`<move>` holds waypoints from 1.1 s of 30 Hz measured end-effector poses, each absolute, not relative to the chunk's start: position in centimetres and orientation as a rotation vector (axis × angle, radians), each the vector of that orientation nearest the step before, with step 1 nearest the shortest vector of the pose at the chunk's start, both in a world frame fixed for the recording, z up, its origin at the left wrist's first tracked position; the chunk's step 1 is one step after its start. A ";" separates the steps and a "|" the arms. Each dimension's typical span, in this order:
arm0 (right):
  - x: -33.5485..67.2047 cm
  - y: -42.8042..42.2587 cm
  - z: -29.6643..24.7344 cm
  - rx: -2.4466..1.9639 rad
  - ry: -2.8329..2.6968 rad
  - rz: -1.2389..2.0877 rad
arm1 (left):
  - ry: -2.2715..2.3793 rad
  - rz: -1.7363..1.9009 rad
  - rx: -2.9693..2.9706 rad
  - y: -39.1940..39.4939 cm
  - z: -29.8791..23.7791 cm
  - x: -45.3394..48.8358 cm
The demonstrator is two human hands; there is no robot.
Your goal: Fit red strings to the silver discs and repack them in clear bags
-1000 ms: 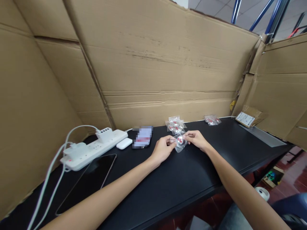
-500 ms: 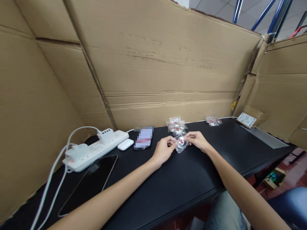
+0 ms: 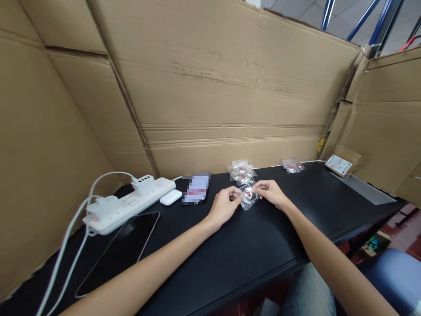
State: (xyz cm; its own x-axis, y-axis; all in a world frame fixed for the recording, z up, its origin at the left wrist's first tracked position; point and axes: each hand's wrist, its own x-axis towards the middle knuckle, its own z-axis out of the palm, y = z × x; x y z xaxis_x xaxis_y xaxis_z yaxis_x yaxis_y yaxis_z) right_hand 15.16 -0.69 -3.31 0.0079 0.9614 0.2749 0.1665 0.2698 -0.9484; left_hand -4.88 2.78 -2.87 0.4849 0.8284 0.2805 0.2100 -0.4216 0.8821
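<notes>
A small clear plastic packet (image 3: 249,197) with a round silver and red part inside lies low over the black table (image 3: 250,245). My left hand (image 3: 224,205) pinches its left edge and my right hand (image 3: 270,193) pinches its right edge, fingers closed. Just behind the hands sits a little pile of the same packets (image 3: 241,172). A few more packets (image 3: 291,165) lie further right near the cardboard wall.
A white power strip (image 3: 131,202) with plugs and white cables sits at the left, with a white earbud case (image 3: 170,197) and a phone (image 3: 196,189) beside it. A dark tablet (image 3: 121,248) lies flat at front left. Cardboard walls (image 3: 213,96) enclose the table; a labelled cardboard piece (image 3: 340,161) lies far right.
Almost nothing moves; both hands stay pinched on the packet at the same spot, with only a slight shift of the camera.
</notes>
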 end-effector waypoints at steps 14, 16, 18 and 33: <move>15.0 -1.0 -3.0 -1.142 -1.450 0.897 | 0.856 0.915 1.887 2.8 -3.0 -4.9; 15.0 -1.0 -2.9 -1.138 -1.459 0.892 | 0.856 0.913 1.905 2.9 -3.1 -4.9; 15.0 -1.1 -2.9 -1.131 -1.461 0.887 | 0.853 0.913 1.924 2.8 -3.0 -4.9; 15.0 -1.5 -3.1 -1.196 -1.427 0.822 | 0.946 0.938 2.003 2.7 -3.4 -4.1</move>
